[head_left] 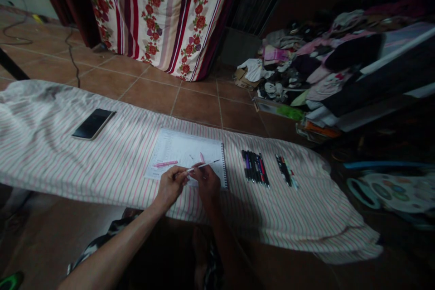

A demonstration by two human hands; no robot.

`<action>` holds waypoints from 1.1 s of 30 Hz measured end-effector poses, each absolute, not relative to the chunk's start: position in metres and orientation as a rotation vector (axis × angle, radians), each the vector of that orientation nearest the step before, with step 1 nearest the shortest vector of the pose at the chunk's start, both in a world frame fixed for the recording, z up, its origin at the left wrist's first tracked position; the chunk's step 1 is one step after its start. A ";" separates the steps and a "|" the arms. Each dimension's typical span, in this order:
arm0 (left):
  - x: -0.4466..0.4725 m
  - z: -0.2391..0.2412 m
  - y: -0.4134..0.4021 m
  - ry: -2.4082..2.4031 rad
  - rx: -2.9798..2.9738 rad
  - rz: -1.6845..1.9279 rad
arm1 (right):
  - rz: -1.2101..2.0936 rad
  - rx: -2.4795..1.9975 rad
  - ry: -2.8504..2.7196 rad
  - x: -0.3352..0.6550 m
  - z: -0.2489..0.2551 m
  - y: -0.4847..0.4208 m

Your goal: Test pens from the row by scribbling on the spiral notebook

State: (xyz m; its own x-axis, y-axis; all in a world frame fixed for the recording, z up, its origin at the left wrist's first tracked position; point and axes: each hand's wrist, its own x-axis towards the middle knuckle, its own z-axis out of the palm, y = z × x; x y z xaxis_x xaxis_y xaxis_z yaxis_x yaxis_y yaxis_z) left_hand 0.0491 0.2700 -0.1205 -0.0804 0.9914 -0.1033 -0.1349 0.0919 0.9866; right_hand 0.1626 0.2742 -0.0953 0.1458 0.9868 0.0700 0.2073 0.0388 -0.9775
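Observation:
Both hands meet over a spiral notebook (pixel 183 152) lying on a striped cloth-covered board (pixel 68 158). My left hand (pixel 171 186) is closed in a pinch on one end of a thin white pen (pixel 204 166). Closed too, my right hand (pixel 208 182) grips the same pen near its middle. A pink pen part (pixel 165 163) lies on the page to the left of my hands, and another pink piece (pixel 201 157) lies just beyond them.
A row of several dark pens (pixel 255 168) lies right of the notebook, with a smaller group (pixel 286 171) further right. A black phone (pixel 93 123) rests on the board's left. Clothes are piled (pixel 322 63) at the right; a floral curtain (pixel 159 13) hangs behind.

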 end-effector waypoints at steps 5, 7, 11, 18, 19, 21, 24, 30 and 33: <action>0.049 -0.123 0.275 1.237 1.072 1.274 | 0.959 -1.329 -1.239 0.164 -0.104 0.279; 0.050 -0.124 0.276 1.229 1.113 1.276 | 0.963 -1.309 -1.197 0.165 -0.105 0.280; 0.050 -0.128 0.278 1.215 1.155 1.287 | 0.961 -1.339 -1.217 0.168 -0.105 0.279; 0.052 -0.136 0.279 1.219 1.113 1.295 | 1.078 -1.301 -1.097 0.167 -0.110 0.281; 0.052 -0.137 0.280 1.219 1.101 1.296 | 1.093 -1.289 -1.084 0.167 -0.111 0.281; 0.053 -0.139 0.280 1.218 1.075 1.303 | 1.107 -1.283 -1.064 0.168 -0.113 0.283; 0.054 -0.140 0.281 1.210 1.043 1.308 | 1.099 -1.305 -1.027 0.168 -0.113 0.286; 0.056 -0.141 0.283 1.173 1.011 1.296 | 1.114 -1.359 -1.064 0.169 -0.112 0.288; 0.056 -0.143 0.284 1.162 0.997 1.297 | 1.099 -1.366 -1.069 0.169 -0.113 0.289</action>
